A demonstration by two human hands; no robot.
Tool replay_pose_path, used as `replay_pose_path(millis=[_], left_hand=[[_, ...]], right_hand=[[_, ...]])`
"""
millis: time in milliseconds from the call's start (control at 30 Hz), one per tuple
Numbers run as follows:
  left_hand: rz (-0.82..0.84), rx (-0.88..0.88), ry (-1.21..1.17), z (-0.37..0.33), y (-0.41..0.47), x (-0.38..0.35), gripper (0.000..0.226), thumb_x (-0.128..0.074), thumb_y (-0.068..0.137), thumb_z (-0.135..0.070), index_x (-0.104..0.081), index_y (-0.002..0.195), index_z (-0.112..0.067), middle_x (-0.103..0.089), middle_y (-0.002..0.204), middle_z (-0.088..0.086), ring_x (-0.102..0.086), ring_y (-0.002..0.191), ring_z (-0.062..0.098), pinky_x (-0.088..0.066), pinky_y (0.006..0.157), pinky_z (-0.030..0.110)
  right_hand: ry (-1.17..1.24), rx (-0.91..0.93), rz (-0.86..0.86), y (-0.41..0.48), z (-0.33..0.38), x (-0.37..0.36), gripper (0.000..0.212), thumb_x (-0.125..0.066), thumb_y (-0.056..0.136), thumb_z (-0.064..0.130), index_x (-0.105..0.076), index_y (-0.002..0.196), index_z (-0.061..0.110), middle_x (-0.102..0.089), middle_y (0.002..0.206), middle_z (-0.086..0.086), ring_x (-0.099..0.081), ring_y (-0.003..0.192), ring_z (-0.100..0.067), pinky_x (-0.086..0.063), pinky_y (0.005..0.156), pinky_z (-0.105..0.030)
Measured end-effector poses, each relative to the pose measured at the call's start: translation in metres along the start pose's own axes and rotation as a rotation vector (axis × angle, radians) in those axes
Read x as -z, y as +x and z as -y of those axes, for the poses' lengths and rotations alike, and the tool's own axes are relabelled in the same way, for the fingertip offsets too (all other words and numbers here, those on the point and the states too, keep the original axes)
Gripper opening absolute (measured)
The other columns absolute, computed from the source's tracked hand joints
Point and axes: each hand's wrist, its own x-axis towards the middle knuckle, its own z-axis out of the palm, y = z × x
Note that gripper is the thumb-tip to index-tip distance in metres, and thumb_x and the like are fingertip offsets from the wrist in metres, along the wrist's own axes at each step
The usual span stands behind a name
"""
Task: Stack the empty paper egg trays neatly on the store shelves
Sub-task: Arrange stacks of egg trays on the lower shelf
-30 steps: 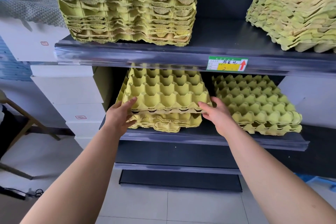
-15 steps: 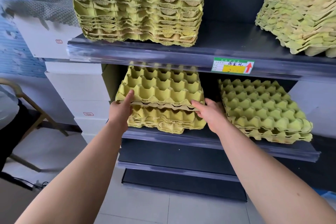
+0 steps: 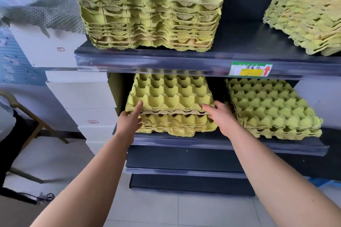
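1. Step in hand: seating one tray on a pile. The top tray [image 3: 169, 94] lies on the lower stack [image 3: 175, 125] at the left of the middle shelf [image 3: 230, 145], its front edge raised slightly off the trays beneath.
2. Grip, left: the left hand [image 3: 129, 121] grasps the front left corner of the top tray, thumb on the rim, fingers hidden below.
3. Grip, right: the right hand [image 3: 220, 116] grasps the front right corner in the same way; its lower fingers are out of view.
4. Surroundings: a neighbouring stack [image 3: 271, 108] sits just beside the right hand. The upper shelf [image 3: 166, 59], which carries a price label [image 3: 250, 69], overhangs the rear rows of the top tray.
5. Next move, as judged: lower the front edge until the cups nest, square the corners with the lower stack, then release both hands.
6. Caution: a skewed tray will probably not nest. Keep the right hand off the neighbouring stack.
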Motion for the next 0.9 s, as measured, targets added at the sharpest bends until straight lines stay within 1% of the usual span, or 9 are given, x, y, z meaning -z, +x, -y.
replay_pose_path(millis=[100, 167, 233, 300, 367, 467, 600, 733, 900], left_hand=[[0.058, -0.041, -0.237, -0.008, -0.012, -0.011, 0.05, -0.069, 0.085, -0.046, -0.058, 0.109, -0.003, -0.067, 0.102, 0.009, -0.065, 0.077, 0.013, -0.051, 0.063, 0.02], [0.11, -0.013, -0.277, -0.015, -0.021, -0.022, 0.064, -0.075, 0.078, -0.046, -0.052, 0.119, -0.001, -0.065, 0.11, 0.008, -0.065, 0.082, 0.01, -0.054, 0.071, 0.018], [0.23, 0.063, -0.343, -0.017, -0.027, -0.032, 0.095, -0.079, 0.067, -0.047, -0.034, 0.14, -0.006, -0.056, 0.133, 0.011, -0.064, 0.105, 0.021, -0.056, 0.09, 0.038], [0.324, 0.124, -0.426, -0.018, -0.031, -0.039, 0.107, -0.079, 0.071, -0.045, -0.012, 0.151, -0.021, -0.048, 0.141, 0.012, -0.061, 0.113, 0.035, -0.054, 0.087, 0.056], [0.383, 0.14, -0.422, -0.018, -0.035, -0.045, 0.112, -0.085, 0.065, -0.047, -0.017, 0.149, -0.017, -0.055, 0.134, 0.014, -0.065, 0.108, 0.035, -0.056, 0.082, 0.056], [0.411, 0.124, -0.368, -0.017, -0.041, -0.054, 0.113, -0.094, 0.051, -0.044, -0.033, 0.135, 0.0, -0.062, 0.12, 0.022, -0.07, 0.098, 0.033, -0.059, 0.077, 0.05], [0.293, 0.11, -0.31, -0.018, -0.031, -0.048, 0.062, -0.076, 0.083, -0.015, -0.03, 0.123, -0.011, -0.059, 0.104, 0.023, -0.068, 0.097, 0.039, -0.057, 0.079, 0.056], [0.334, 0.063, -0.251, -0.025, -0.017, -0.019, 0.064, -0.073, 0.079, -0.015, -0.037, 0.131, -0.002, -0.061, 0.097, 0.023, -0.066, 0.088, 0.037, -0.059, 0.071, 0.049], [0.422, 0.098, -0.252, -0.036, -0.005, 0.013, 0.04, -0.058, 0.089, -0.014, -0.055, 0.127, 0.0, -0.062, 0.106, 0.017, -0.067, 0.081, 0.027, -0.057, 0.061, 0.036]], right_hand=[[0.033, 0.034, -0.053, -0.027, 0.01, -0.005, 0.088, -0.071, 0.06, 0.061, -0.049, 0.135, 0.022, -0.06, 0.129, 0.005, -0.059, 0.113, -0.017, -0.046, 0.102, -0.043], [0.039, 0.075, -0.081, -0.046, 0.014, -0.01, 0.06, -0.07, 0.075, 0.048, -0.056, 0.127, 0.023, -0.065, 0.119, 0.007, -0.061, 0.107, -0.015, -0.047, 0.099, -0.043], [0.038, 0.103, -0.118, -0.06, 0.017, -0.014, 0.051, -0.068, 0.082, 0.043, -0.054, 0.126, 0.02, -0.063, 0.116, 0.009, -0.059, 0.104, -0.011, -0.047, 0.096, -0.037], [0.042, 0.13, -0.139, -0.075, 0.018, -0.02, 0.036, -0.066, 0.086, 0.038, -0.054, 0.114, 0.019, -0.06, 0.107, 0.014, -0.056, 0.093, -0.002, -0.045, 0.081, -0.025], [0.061, 0.144, -0.147, -0.086, 0.017, -0.028, 0.031, -0.066, 0.087, 0.036, -0.054, 0.111, 0.019, -0.06, 0.105, 0.011, -0.053, 0.089, 0.003, -0.04, 0.069, -0.017], [0.092, 0.117, -0.174, -0.099, 0.013, -0.043, 0.041, -0.067, 0.086, 0.039, -0.053, 0.119, 0.018, -0.059, 0.11, 0.008, -0.053, 0.091, 0.003, -0.038, 0.066, -0.012], [0.167, 0.038, -0.166, -0.106, 0.009, -0.048, 0.053, -0.073, 0.075, 0.053, -0.052, 0.114, 0.023, -0.06, 0.11, 0.01, -0.058, 0.099, -0.006, -0.044, 0.078, -0.019], [0.215, -0.062, -0.195, -0.087, 0.014, -0.029, 0.122, -0.07, 0.043, 0.085, -0.027, 0.143, 0.032, -0.042, 0.142, -0.001, -0.054, 0.12, -0.023, -0.045, 0.101, -0.048], [0.284, -0.082, -0.229, -0.063, 0.029, 0.003, 0.126, -0.075, 0.047, 0.073, -0.01, 0.149, 0.041, -0.028, 0.154, -0.002, -0.056, 0.116, -0.027, -0.046, 0.099, -0.05]])
